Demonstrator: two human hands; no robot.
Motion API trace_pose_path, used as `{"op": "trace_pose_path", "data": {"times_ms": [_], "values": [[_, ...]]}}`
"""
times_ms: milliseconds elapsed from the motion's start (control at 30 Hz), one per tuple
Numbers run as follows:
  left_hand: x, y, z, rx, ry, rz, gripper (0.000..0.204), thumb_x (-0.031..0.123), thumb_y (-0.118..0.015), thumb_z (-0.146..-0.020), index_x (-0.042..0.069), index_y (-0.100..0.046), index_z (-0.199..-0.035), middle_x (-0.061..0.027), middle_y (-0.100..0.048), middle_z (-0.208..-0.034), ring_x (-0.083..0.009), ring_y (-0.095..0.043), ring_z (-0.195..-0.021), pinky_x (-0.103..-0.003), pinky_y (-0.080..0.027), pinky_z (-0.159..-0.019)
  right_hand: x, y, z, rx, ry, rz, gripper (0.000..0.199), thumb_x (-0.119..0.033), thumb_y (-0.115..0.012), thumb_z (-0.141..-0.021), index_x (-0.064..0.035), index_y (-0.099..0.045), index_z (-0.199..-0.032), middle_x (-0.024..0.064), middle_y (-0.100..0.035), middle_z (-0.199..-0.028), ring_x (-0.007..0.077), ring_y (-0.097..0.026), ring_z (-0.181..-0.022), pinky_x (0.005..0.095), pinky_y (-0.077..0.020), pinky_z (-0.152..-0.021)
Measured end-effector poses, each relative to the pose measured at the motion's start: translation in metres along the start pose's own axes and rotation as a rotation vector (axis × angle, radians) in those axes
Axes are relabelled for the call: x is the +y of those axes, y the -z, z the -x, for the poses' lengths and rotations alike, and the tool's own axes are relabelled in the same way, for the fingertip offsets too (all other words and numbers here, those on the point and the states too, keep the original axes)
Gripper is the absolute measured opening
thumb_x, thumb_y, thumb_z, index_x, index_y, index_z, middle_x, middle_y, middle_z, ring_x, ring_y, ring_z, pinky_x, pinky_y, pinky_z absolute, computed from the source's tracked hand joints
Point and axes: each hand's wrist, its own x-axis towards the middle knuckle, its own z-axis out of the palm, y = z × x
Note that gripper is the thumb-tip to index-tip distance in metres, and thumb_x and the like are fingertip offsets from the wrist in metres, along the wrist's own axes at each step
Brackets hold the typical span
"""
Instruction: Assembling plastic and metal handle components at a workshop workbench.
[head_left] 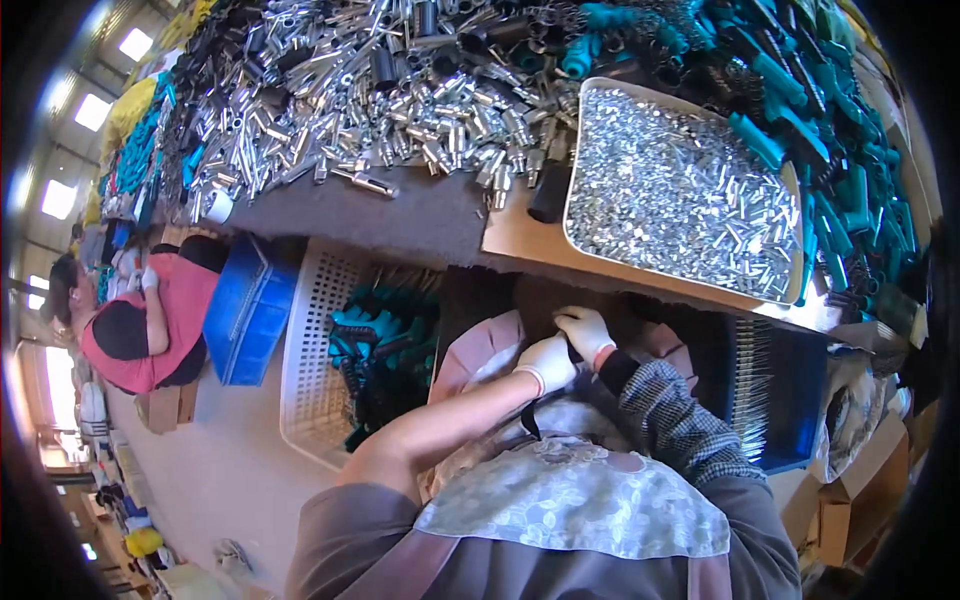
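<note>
Both hands wear white gloves and meet above my lap, just below the table edge. My left hand has its fingers curled in, closed around something I cannot make out. Right beside it, my right hand is closed too, its fingers bent toward the left one. A dark bit shows between the two hands, too small to name. Over my lap lies a pale patterned apron. A checked sleeve covers my right forearm, while the left forearm is bare.
Ahead, the table holds a heap of shiny metal fittings, a white tray of small metal pins, and teal tool parts. At my left stand a white basket with teal pieces and a blue bin. A co-worker sits beyond.
</note>
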Motion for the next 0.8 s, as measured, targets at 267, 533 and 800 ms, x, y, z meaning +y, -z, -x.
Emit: {"op": "trace_pose_path", "data": {"times_ms": [267, 533, 800], "values": [[-0.024, -0.04, -0.016, 0.023, 0.033, -0.009, 0.032, 0.034, -0.056, -0.088, 0.011, -0.074, -0.102, -0.0199, -0.074, -0.096, -0.04, -0.071, -0.086, -0.052, -0.055, -0.075, 0.034, -0.028, -0.006, 0.409, 0.088, -0.028, 0.024, -0.016, -0.061, -0.093, -0.0021, -0.075, -0.106, 0.0204, -0.074, -0.098, 0.0337, -0.072, -0.092, 0.0399, -0.055, -0.083], [-0.051, -0.04, -0.022, -0.022, -0.17, -0.095, 0.029, 0.031, -0.062, -0.084, 0.013, -0.076, -0.102, -0.0178, -0.075, -0.099, -0.0382, -0.072, -0.088, -0.049, -0.056, -0.077, 0.0, -0.013, 0.0, 0.132, 0.04, -0.054, 0.03, -0.023, -0.06, -0.094, -0.0022, -0.075, -0.108, 0.0214, -0.074, -0.102, 0.0361, -0.072, -0.095, 0.0398, -0.0551, -0.085], [-0.039, -0.055, -0.031, -0.09, 0.058, -0.021, 0.028, 0.035, -0.057, -0.088, 0.016, -0.077, -0.097, -0.0166, -0.074, -0.098, -0.0383, -0.071, -0.091, -0.052, -0.054, -0.078, 0.05, -0.032, -0.01, 0.434, -0.048, -0.065, 0.027, -0.023, -0.066, -0.089, -0.0009, -0.075, -0.103, 0.0249, -0.071, -0.101, 0.0417, -0.068, -0.099, 0.0449, -0.0532, -0.089]]}}
